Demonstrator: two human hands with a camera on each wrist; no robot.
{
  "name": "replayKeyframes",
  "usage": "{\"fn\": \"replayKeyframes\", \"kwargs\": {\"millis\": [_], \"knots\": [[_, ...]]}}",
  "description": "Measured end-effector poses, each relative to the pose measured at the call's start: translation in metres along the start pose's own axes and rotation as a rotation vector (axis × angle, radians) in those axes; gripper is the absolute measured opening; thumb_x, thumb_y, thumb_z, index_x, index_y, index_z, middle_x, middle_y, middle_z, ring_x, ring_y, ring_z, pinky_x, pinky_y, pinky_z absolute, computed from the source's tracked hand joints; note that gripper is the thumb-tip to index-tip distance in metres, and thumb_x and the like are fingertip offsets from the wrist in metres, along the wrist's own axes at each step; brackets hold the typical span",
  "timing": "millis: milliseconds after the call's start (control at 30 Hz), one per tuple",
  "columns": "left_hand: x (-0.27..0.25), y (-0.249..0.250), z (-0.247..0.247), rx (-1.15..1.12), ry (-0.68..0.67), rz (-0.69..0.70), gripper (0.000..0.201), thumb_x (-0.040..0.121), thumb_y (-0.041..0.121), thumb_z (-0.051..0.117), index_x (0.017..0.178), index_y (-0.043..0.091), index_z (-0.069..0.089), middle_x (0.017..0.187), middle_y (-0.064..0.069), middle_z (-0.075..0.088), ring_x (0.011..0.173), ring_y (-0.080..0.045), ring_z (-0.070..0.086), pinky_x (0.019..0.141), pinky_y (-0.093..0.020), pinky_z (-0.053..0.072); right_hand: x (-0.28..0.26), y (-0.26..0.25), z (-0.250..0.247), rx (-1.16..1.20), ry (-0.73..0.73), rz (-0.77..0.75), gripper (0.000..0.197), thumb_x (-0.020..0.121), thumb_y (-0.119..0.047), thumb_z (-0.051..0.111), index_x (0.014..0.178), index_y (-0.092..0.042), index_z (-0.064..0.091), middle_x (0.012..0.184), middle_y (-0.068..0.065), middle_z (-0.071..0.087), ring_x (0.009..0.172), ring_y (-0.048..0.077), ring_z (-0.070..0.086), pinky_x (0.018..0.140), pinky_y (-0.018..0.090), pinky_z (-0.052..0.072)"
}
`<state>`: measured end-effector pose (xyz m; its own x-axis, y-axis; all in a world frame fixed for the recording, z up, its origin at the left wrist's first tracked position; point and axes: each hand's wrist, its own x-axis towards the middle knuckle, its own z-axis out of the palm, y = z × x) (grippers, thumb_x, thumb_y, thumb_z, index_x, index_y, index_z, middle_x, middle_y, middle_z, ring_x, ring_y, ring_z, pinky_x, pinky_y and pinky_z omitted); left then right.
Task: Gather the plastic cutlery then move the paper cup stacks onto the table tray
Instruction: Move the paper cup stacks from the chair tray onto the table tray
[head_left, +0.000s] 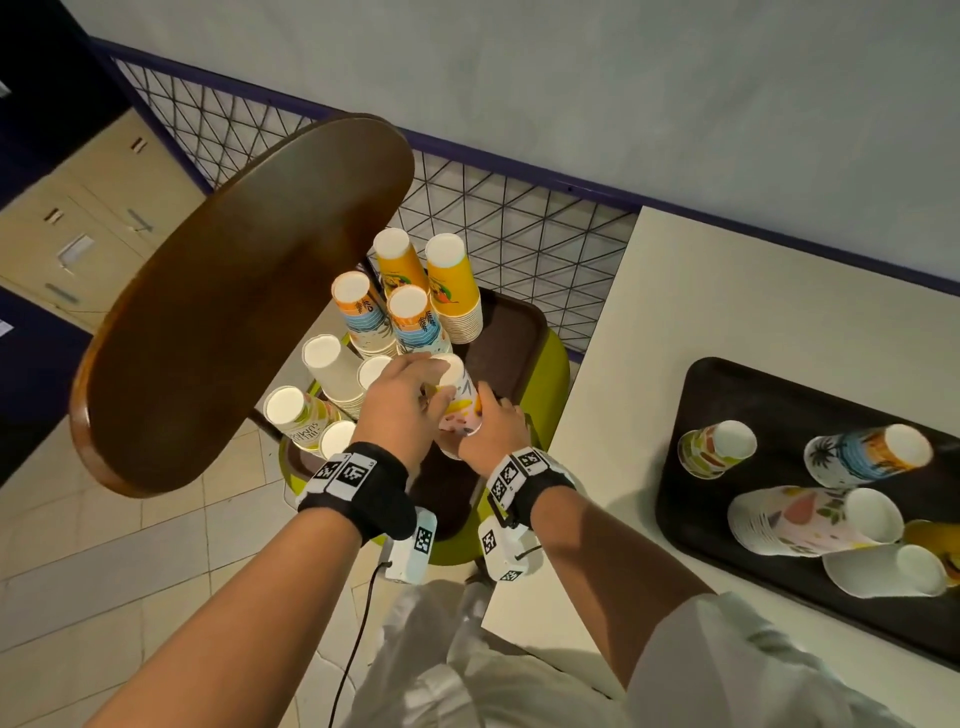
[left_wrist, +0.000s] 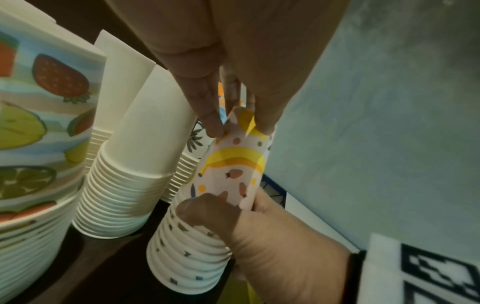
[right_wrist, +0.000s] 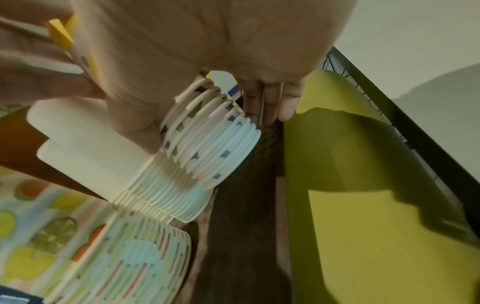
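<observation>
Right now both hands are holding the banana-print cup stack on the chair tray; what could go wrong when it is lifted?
1. The left hand only pinches the top of the banana cup stack; the right hand holds lower, so the stack may pull apart.
2. The plain white stack stands close beside it and could be knocked over.
3. The table tray already holds stacks lying on their sides.
</observation>
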<state>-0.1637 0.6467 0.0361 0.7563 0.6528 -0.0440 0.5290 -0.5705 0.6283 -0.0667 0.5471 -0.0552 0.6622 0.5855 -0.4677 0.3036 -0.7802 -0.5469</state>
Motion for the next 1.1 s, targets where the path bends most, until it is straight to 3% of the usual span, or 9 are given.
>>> {"fn": "replayKeyframes", "kwargs": {"millis": [133, 267, 367, 433, 500, 600, 767, 867, 1100], "knots": [[-0.004, 0.013, -0.006, -0.164, 0.021, 0.046, 0.036, 0.090, 0.030, 0.074, 0.124, 0.028, 0.065, 0.128, 0.004, 0.062, 0.112, -0.015, 0.063, 0.094, -0.038, 0.058, -0.011, 0.001, -0.017, 0.223, 0.037, -0.003, 0.104, 0.073, -0.056, 0.082, 0.158, -0.026, 0.029, 0.146, 0.010, 0.045, 0.132, 0.029, 0.051, 0.105, 0.043, 0.050], [-0.010, 0.047, -0.007, -0.301, -0.010, 0.093, 0.043, 0.089, 0.029, 0.075, 0.128, 0.038, 0.060, 0.129, 0.010, 0.063, 0.114, -0.005, 0.063, 0.092, -0.031, 0.058, -0.038, 0.015, -0.052, 0.402, 0.076, -0.057, 0.081, 0.071, -0.049, 0.086, 0.140, -0.029, 0.047, 0.127, 0.004, 0.057, 0.114, 0.022, 0.062, 0.090, 0.035, 0.054], [-0.018, 0.086, -0.002, -0.419, -0.072, 0.194, 0.046, 0.089, 0.022, 0.075, 0.131, 0.033, 0.059, 0.124, 0.018, 0.063, 0.108, 0.007, 0.062, 0.089, -0.021, 0.056, -0.069, 0.036, -0.089, 0.504, 0.114, -0.101, 0.067, 0.076, -0.037, 0.087, 0.132, -0.030, 0.051, 0.117, -0.004, 0.066, 0.099, 0.006, 0.066, 0.080, 0.014, 0.050], [-0.023, 0.111, 0.005, -0.439, -0.115, 0.274, 0.047, 0.090, 0.023, 0.074, 0.133, 0.033, 0.059, 0.127, 0.014, 0.063, 0.113, 0.001, 0.063, 0.092, -0.024, 0.057, -0.089, 0.054, -0.113, 0.571, 0.153, -0.116, 0.061, 0.079, -0.025, 0.087, 0.129, -0.028, 0.051, 0.107, -0.012, 0.068, 0.086, -0.008, 0.064, 0.068, 0.002, 0.046], [-0.027, 0.137, 0.013, -0.440, -0.157, 0.326, 0.047, 0.091, 0.023, 0.073, 0.133, 0.035, 0.058, 0.129, 0.010, 0.062, 0.117, -0.005, 0.062, 0.093, -0.029, 0.057, -0.108, 0.072, -0.134, 0.625, 0.223, -0.136, 0.062, 0.077, -0.021, 0.088, 0.127, -0.026, 0.052, 0.106, -0.012, 0.071, 0.087, -0.007, 0.068, 0.074, 0.008, 0.053], [-0.035, 0.182, 0.028, -0.504, -0.222, 0.389, 0.046, 0.091, 0.021, 0.073, 0.133, 0.035, 0.060, 0.128, 0.010, 0.061, 0.119, -0.007, 0.061, 0.090, -0.032, 0.060, -0.137, 0.100, -0.163, 0.693, 0.336, -0.138, 0.071, 0.073, -0.025, 0.089, 0.133, -0.028, 0.051, 0.115, -0.009, 0.071, 0.100, 0.005, 0.071, 0.089, 0.031, 0.060], [-0.056, 0.255, 0.052, -0.548, -0.312, 0.531, 0.042, 0.092, 0.027, 0.073, 0.132, 0.033, 0.062, 0.127, 0.009, 0.060, 0.119, -0.010, 0.061, 0.086, -0.033, 0.061, -0.187, 0.157, -0.208, 0.545, 0.551, -0.091, 0.076, 0.069, -0.051, 0.084, 0.134, -0.038, 0.046, 0.122, -0.012, 0.066, 0.114, 0.011, 0.065, 0.096, 0.042, 0.057], [-0.069, 0.288, 0.069, -0.543, -0.385, 0.596, 0.042, 0.092, 0.026, 0.072, 0.131, 0.034, 0.061, 0.129, 0.009, 0.060, 0.119, -0.011, 0.060, 0.090, -0.034, 0.060, -0.212, 0.189, -0.227, 0.543, 0.616, -0.043, 0.079, 0.070, -0.049, 0.086, 0.138, -0.036, 0.047, 0.123, -0.014, 0.067, 0.113, 0.007, 0.066, 0.096, 0.040, 0.059], [-0.083, 0.323, 0.115, -0.483, -0.508, 0.688, 0.044, 0.093, 0.020, 0.071, 0.135, 0.030, 0.059, 0.135, 0.010, 0.060, 0.121, -0.004, 0.059, 0.097, -0.025, 0.055, -0.222, 0.250, -0.230, 0.518, 0.747, 0.061, 0.085, 0.065, -0.051, 0.087, 0.139, -0.040, 0.046, 0.127, -0.006, 0.064, 0.116, 0.015, 0.065, 0.096, 0.045, 0.059]]}}
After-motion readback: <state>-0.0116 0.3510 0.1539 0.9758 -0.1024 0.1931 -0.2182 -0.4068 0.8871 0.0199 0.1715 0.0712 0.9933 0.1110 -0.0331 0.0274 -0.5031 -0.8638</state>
